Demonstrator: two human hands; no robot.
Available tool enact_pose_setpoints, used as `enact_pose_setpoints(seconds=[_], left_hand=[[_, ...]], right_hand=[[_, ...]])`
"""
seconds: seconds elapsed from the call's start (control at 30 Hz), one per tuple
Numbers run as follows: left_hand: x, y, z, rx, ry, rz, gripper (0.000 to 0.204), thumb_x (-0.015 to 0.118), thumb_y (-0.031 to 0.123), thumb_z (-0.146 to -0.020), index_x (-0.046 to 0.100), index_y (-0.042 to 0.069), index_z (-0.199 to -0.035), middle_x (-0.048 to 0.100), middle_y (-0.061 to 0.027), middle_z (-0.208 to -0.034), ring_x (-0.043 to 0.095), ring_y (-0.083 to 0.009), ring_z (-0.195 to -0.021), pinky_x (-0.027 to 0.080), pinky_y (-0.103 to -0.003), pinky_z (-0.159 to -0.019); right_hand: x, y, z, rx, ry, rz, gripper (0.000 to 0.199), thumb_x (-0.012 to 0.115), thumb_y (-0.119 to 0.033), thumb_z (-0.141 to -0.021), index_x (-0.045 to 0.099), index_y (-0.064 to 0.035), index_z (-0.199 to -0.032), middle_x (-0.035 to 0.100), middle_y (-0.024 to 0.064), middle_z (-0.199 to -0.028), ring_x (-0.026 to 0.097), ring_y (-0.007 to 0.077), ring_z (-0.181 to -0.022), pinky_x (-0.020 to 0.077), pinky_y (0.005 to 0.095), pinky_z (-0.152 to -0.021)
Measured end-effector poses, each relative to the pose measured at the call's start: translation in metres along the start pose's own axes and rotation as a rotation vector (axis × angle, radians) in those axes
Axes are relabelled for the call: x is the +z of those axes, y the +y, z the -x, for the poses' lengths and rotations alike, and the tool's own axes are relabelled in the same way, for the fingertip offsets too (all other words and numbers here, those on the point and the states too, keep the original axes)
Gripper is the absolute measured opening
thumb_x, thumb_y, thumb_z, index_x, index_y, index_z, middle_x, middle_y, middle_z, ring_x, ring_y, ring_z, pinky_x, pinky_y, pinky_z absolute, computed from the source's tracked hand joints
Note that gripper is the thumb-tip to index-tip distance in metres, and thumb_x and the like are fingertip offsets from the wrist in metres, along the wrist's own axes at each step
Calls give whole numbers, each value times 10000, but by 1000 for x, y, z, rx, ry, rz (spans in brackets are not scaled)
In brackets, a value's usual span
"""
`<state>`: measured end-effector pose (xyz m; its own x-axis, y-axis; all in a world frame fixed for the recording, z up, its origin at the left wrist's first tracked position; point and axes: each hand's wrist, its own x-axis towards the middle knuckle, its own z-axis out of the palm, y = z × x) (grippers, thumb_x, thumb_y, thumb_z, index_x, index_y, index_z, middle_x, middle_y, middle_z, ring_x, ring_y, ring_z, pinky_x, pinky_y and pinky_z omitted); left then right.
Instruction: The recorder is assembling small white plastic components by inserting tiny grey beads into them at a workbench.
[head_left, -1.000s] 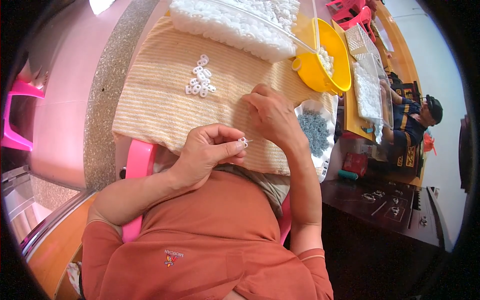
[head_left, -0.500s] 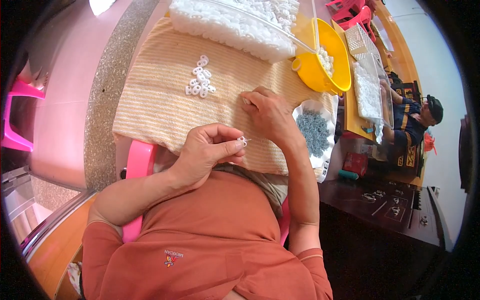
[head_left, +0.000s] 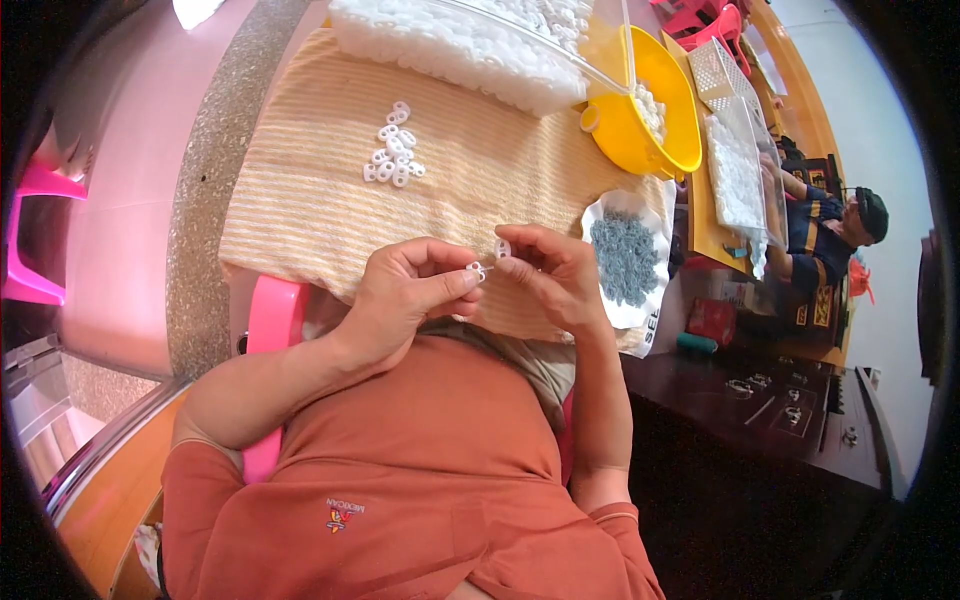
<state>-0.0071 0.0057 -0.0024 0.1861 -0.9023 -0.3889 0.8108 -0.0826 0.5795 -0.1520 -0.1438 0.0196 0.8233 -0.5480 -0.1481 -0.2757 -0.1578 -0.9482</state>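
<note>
Between thumb and fingers, my left hand (head_left: pixel 415 283) pinches a small white plastic piece (head_left: pixel 475 271) with a thin pin sticking out to the right. Close by on the right, my right hand (head_left: pixel 555 275) pinches a white oval two-hole plastic piece (head_left: pixel 502 247). The two pieces nearly meet over the near part of the striped cloth (head_left: pixel 300 180); whether they touch I cannot tell. Farther away and left on the cloth lies a loose pile of similar white two-hole pieces (head_left: pixel 394 145).
A clear bin (head_left: pixel 610 60) full of white pieces stands at the far edge. Right of it is a yellow basin (head_left: pixel 677 90) with some white pieces. Small grey parts (head_left: pixel 625 255) fill a white scalloped dish (head_left: pixel 655 290). Another person (head_left: pixel 830 230) sits at a table farther right.
My right hand has come back from the cloth toward my left hand, bringing a white two-hole piece near the held one. The left hand keeps its pinch.
</note>
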Motion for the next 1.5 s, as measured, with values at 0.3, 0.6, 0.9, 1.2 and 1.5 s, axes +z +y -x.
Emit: enact_pose_setpoints(seconds=[0.3, 0.6, 0.9, 1.2, 1.5], left_hand=[[-1, -2, -1, 7, -17, -14, 173, 659, 43, -848, 612, 9, -1011, 664, -68, -889, 657, -130, -774, 577, -257, -694], [0, -1, -1, 0, -29, -32, 177, 647, 36, -854, 604, 5, -1023, 662, -74, -914, 656, -127, -778, 578, -252, -699], [0, -2, -2, 5, -28, -38, 172, 646, 28, -854, 605, 3, -1018, 665, -79, -911, 658, -129, -774, 577, -256, -699], [1, -1, -1, 3, -26, -48, 168, 648, 26, -852, 606, 0, -1013, 665, -80, -910, 657, -131, -779, 577, -261, -706], [0, -2, -2, 10, -29, -61, 165, 652, 31, -850, 612, 0, -1007, 668, -80, -908, 658, -128, -776, 576, -258, -704]], right_hand=[[7, -5, 15, 73, -25, -357, 294, 666, 18, -837, 614, 40, -1125, 648, 32, -935, 593, 82, -857, 484, 219, -759], [10, 1, 15, 91, -28, -469, 313, 658, 41, -831, 596, 52, -1137, 665, 78, -934, 631, 119, -846, 511, 239, -763], [15, -11, 18, 140, -23, -673, 321, 663, 26, -829, 591, 57, -1140, 673, 105, -945, 651, 155, -860, 520, 266, -785], [14, -5, 18, 91, -20, -596, 318, 667, 15, -828, 589, 64, -1132, 675, 125, -943, 664, 187, -856, 529, 287, -788], [18, -14, 20, 135, -7, -751, 318, 674, 5, -826, 591, 64, -1127, 675, 124, -932, 665, 188, -847, 533, 292, -781]])
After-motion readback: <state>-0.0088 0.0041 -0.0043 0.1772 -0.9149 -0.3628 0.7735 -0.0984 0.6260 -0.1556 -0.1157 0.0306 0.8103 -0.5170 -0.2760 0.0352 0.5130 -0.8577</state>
